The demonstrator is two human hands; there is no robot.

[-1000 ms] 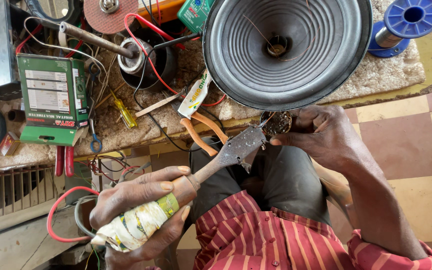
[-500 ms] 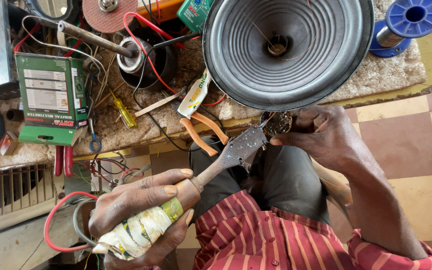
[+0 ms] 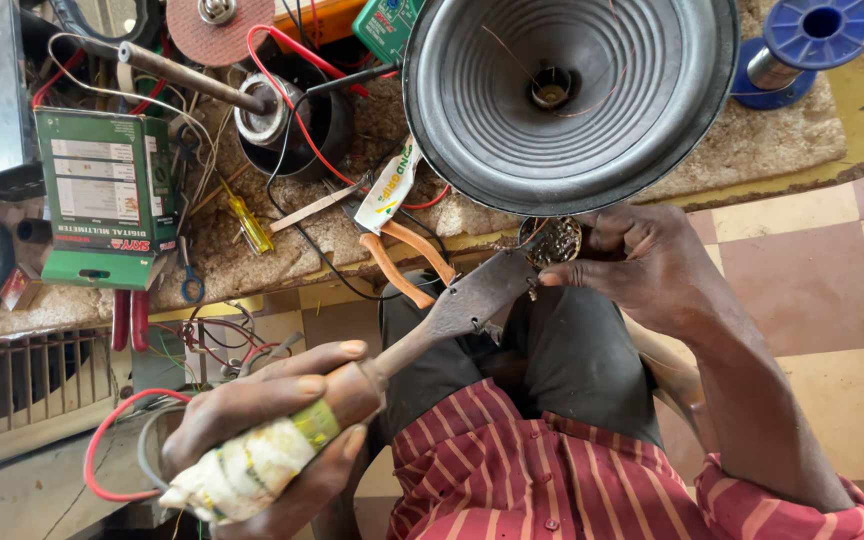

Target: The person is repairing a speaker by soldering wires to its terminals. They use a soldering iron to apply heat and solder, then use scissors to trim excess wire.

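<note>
Counter spans the top, cluttered. Speaker cone at 12 o'clock, lying on the counter edge. Green box at 9 o'clock. Blue spool at 1 o'clock. Left hand at 7 o'clock, fist closed round the taped handle of a soldering iron, whose tip points toward 2 o'clock. Right hand at 3 o'clock, fingers pinched on a small tin touching the iron's tip. Orange pliers near centre.
</note>
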